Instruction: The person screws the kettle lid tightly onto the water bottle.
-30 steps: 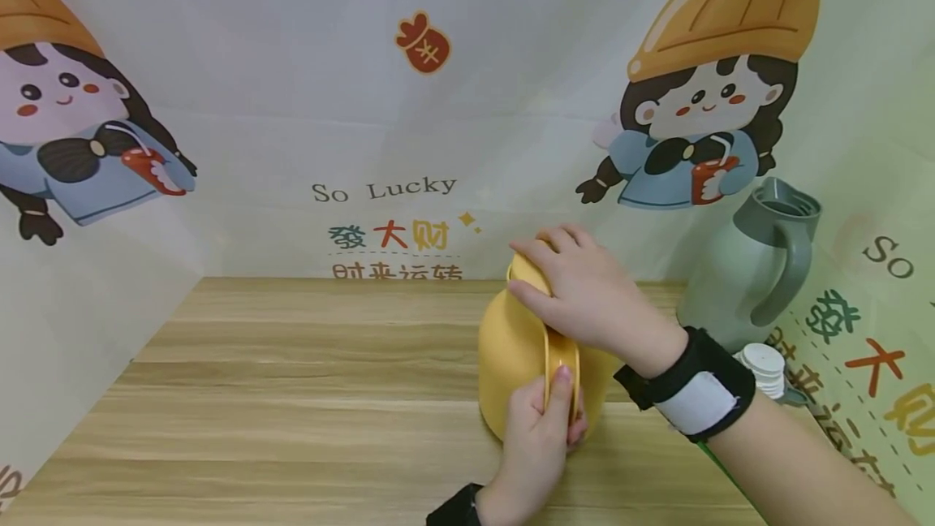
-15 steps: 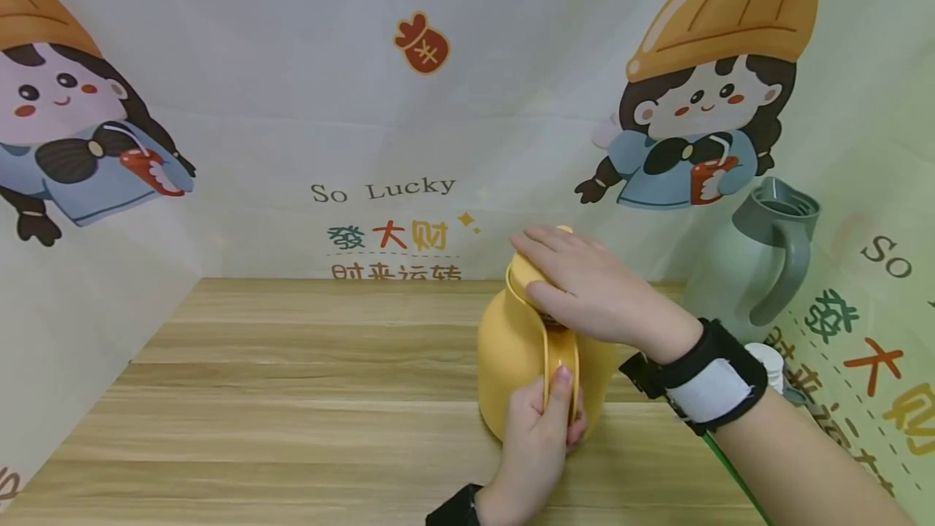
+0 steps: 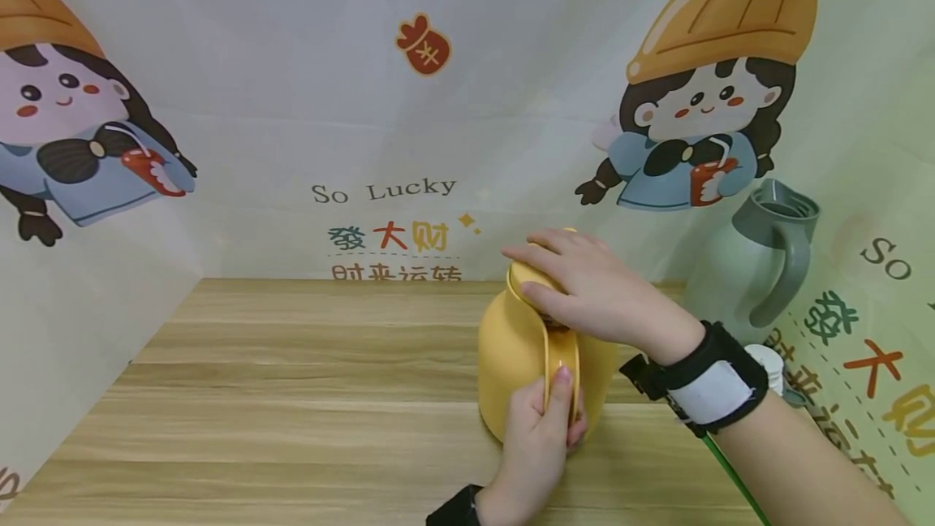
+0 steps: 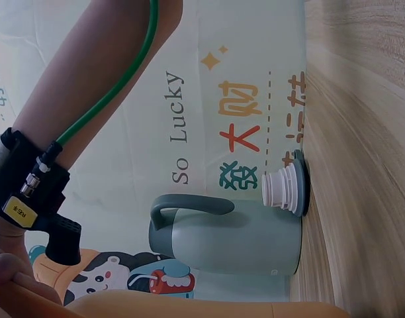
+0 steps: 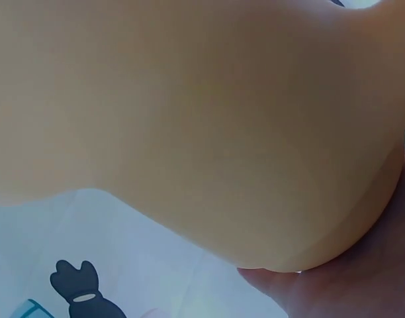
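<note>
A yellow thermos jug (image 3: 504,364) stands on the wooden table with its handle (image 3: 562,345) toward me. My left hand (image 3: 536,433) grips that handle, thumb lying along its top. Over the jug's mouth, my right hand (image 3: 595,286) holds the yellow lid (image 3: 526,276), thumb on the near side and fingers across the top. A narrow dark gap shows below the lid, by the top of the handle. In the right wrist view the yellow jug (image 5: 189,132) fills most of the picture, with part of the right hand (image 5: 361,285) at its rounded end.
At the right back stands a grey-green thermos jug (image 3: 719,274) without its lid. Its white threaded stopper (image 4: 282,189) rests on the table next to it. A printed cloth (image 3: 292,104) forms the walls. A green cable (image 3: 734,477) runs along the right forearm.
The right hand has turned on the lid and its wrist has shifted slightly right; its fingers have since spread a little. The left hand and the jug stay put.
</note>
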Motion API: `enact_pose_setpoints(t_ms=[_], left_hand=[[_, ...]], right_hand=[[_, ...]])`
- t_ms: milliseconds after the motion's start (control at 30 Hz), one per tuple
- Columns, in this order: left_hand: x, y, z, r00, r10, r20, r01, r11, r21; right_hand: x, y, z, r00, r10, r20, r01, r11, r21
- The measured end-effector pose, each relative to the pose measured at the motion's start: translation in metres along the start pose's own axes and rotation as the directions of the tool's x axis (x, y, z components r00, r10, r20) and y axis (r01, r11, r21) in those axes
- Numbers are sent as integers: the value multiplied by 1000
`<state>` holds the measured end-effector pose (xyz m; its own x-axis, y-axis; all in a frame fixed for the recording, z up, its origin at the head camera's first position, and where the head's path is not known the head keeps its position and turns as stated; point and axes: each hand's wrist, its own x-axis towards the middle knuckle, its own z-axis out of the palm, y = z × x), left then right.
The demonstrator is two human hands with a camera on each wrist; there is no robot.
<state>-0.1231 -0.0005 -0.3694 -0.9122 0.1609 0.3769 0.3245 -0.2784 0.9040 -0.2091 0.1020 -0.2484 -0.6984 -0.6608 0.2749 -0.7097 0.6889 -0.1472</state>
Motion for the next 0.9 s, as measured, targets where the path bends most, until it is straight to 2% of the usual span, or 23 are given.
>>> enact_pose_setpoints(t_ms=[233,633,733,900], left_hand=[[0,0,-1,999,33,9,-33,999,0],[-1,-1,1,998,61,-4,-61,998,-12],[0,-1,2,997,74,-6,-74,997,-13],[0,-2,2,996,86,-8,-86,996,-10]], right_hand=[[2,1,4,997,-8,-72,7,1000,-20],[4,-3,9,989,89,-115,-96,994,-59],[4,-4,8,990,89,-110,-95,994,-55],[2,0,3,997,66,-45,-67,997,-26]])
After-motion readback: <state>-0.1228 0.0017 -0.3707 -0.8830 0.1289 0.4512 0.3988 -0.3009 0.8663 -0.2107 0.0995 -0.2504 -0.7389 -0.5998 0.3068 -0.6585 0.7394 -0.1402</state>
